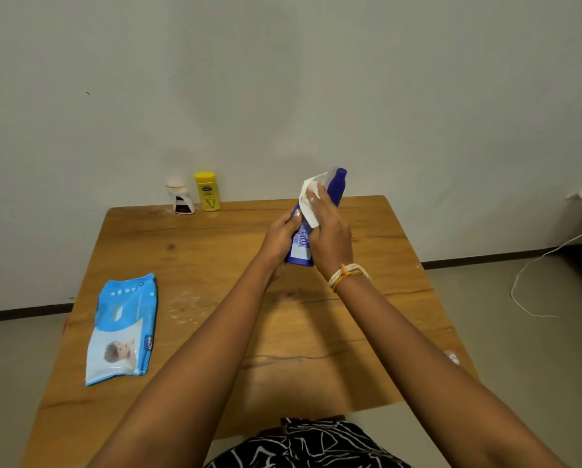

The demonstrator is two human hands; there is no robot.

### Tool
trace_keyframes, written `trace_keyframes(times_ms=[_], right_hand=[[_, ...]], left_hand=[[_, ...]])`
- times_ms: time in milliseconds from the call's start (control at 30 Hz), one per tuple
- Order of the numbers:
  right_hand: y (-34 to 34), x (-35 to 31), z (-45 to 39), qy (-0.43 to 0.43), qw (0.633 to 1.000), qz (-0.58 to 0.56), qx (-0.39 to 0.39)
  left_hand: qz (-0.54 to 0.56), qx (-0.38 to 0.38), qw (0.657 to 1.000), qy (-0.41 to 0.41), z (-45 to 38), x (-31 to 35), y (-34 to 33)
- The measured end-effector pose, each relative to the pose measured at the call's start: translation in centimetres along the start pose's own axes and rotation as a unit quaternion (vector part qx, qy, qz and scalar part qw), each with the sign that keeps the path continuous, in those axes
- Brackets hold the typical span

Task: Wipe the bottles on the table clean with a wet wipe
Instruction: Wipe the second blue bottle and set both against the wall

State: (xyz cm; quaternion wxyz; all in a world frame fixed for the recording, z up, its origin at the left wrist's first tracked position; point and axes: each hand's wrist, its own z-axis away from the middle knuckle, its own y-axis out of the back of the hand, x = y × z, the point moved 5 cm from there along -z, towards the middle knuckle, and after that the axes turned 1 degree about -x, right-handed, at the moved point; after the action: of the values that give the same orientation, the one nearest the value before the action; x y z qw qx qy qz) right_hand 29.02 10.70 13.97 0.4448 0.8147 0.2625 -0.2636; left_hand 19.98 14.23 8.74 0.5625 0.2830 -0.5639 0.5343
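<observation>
A dark blue bottle (336, 187) is held tilted above the far middle of the wooden table (215, 265). My left hand (279, 236) grips its lower body from the left. My right hand (328, 231) presses a white wet wipe (308, 201) against the bottle's middle, fingers curled round the wipe. The bottle's cap points up and to the right. A yellow bottle (208, 191) and a small white bottle with a pale cap (180, 196) stand at the table's far left edge by the wall.
A blue wet-wipe pack (122, 327) lies flat on the table's left side. A damp smear (183, 307) marks the wood beside it. A white cable (533, 282) trails on the floor at right. The wall runs right behind the table.
</observation>
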Motion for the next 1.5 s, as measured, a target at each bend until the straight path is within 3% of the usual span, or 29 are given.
trace_keyframes(times_ms=[200, 433, 600, 700, 867, 1033, 1233, 1300, 1400, 1500], right_hand=[[1.5, 0.2, 3.4, 0.023, 0.999, 0.024, 0.002], [3.0, 1.0, 5.2, 0.017, 0.997, -0.058, 0.038], [4.9, 1.1, 2.0, -0.085, 0.97, -0.177, 0.146], [4.1, -0.2, -0.9, -0.091, 0.972, -0.192, 0.101], [1.6, -2.1, 0.3, 0.032, 0.998, -0.011, 0.048], [1.5, -1.4, 3.3, 0.137, 0.989, 0.049, 0.013], [4.0, -0.7, -0.9, -0.021, 0.984, -0.097, 0.148], [3.9, -1.2, -2.8, -0.022, 0.984, -0.117, 0.131], [2.3, -2.0, -3.7, -0.016, 0.991, -0.123, 0.04], [0.9, -2.6, -1.8, -0.009, 0.993, -0.117, -0.001]], left_hand=[[0.01, -0.01, 1.0, 0.011, 0.4, -0.1, -0.7], [0.027, -0.01, 0.999, -0.014, 0.1, 1.7, -0.5], [0.047, -0.022, 0.999, -0.006, 0.4, 2.0, -0.1], [0.054, -0.032, 0.998, -0.013, 0.7, 1.8, -0.7], [0.067, -0.005, 0.997, -0.024, 0.4, 2.1, -0.7], [0.082, 0.019, 0.996, -0.012, 0.1, 2.0, 0.4], [0.058, -0.014, 0.998, 0.005, 0.2, 2.2, 0.2], [0.046, -0.026, 0.999, 0.004, 0.2, 2.6, -0.2], [0.027, -0.048, 0.998, -0.001, 0.3, 2.9, -0.6], [0.07, -0.049, 0.996, 0.005, 0.1, 2.7, -0.4]])
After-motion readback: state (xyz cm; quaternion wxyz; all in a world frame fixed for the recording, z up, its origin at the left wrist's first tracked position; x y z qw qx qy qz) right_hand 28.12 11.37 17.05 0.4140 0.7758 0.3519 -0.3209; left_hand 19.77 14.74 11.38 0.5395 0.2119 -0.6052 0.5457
